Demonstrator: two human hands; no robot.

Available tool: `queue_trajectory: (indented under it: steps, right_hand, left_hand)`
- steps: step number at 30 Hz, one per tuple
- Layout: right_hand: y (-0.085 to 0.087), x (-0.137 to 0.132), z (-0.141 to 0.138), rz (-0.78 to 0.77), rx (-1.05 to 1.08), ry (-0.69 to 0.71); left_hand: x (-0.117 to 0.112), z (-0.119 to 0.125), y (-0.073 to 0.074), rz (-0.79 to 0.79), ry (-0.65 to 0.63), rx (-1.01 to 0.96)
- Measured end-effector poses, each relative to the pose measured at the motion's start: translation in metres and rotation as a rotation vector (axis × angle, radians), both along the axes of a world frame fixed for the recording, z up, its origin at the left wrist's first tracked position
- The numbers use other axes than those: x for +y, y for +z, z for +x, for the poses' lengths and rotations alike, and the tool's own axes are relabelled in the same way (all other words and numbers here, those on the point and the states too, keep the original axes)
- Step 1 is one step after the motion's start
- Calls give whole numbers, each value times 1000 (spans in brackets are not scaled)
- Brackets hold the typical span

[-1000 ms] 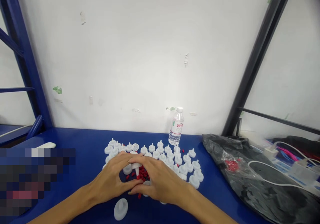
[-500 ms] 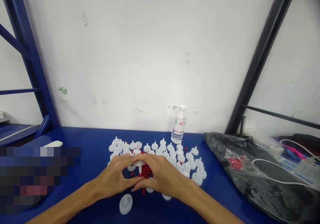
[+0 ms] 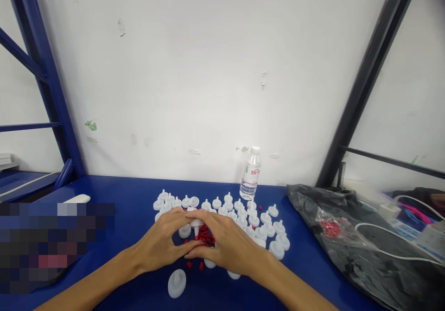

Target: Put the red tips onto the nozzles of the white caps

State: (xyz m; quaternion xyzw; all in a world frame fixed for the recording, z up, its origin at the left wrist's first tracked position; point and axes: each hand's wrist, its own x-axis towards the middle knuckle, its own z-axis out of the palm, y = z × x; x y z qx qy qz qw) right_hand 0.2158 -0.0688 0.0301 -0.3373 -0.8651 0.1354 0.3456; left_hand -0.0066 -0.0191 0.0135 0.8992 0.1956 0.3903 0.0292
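Observation:
My left hand [image 3: 157,245] and my right hand [image 3: 237,245] meet over the table, closed together round one white nozzle cap [image 3: 196,227]. Its wide base is up under my fingertips, and the narrow spout points down. At the spout's lower end is a red tip [image 3: 197,237], just above my thumbs. Behind and between my hands lies a pile of small red tips [image 3: 207,238], partly hidden. Many white nozzle caps [image 3: 253,219] stand spread around it, mostly spout up. Nearer to me, a single white cap [image 3: 177,283] rests on the table.
A clear water bottle [image 3: 250,176] stands at the back by the wall. To the right, a black plastic bag [image 3: 313,209] carries a small bag of red pieces [image 3: 330,229] and a white cable [image 3: 378,251]. A white object [image 3: 79,199] lies at the left on the blue table [image 3: 118,195].
The view has shifted slightly. My hands stay round the nozzle cap in nearly the same pose, and a second red tip now shows on the table just below my thumbs.

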Motion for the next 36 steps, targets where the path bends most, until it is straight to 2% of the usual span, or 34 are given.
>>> queue_trajectory:
  steps: [6,12,15,17,23,28,32,36]
  right_hand:
    - [14,-10,1,-56,8,-66]
    - [11,-9,2,-66,31,-72]
    - [9,-7,3,-89,5,-71]
    - [8,-5,3,-53,-37,-91]
    - [5,0,2,147,-157,-176]
    - [1,2,5,176,-272,-212]
    - [0,3,8,141,-327,-213]
    - [0,4,8,124,-327,-196]
  left_hand:
    - [0,-3,8,44,-2,-95]
    - [4,-2,22,-135,101,-224]
    - [9,-1,22,-191,131,-251]
    - [12,-1,20,-198,166,-248]
    - [29,-16,19,-101,460,-194]
    - [49,-41,27,-38,773,23]
    - [57,-55,30,-100,999,191]
    - [66,-64,24,-237,1111,349]
